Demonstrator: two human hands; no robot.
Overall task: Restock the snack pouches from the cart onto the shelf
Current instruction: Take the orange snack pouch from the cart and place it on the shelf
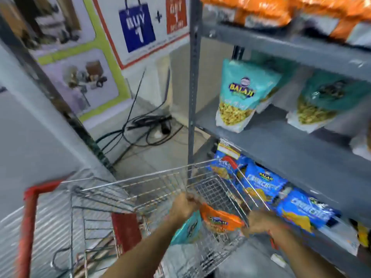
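Orange pouch (220, 219) — held over wire cart (152, 189), 6 o'clock of frame.
Left hand (183, 206) and right hand (259, 221) pinch its ends, fingers closed; teal pouch (187, 229) beneath; shelf (301, 145) at 3 o'clock.

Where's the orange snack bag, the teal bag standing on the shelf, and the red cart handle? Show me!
orange pouch (220, 220): head view, middle of its front, held over the cart.
teal pouch (240, 95): head view, on its printed logo.
red cart handle (29, 217): head view, on the upright red bar at left.
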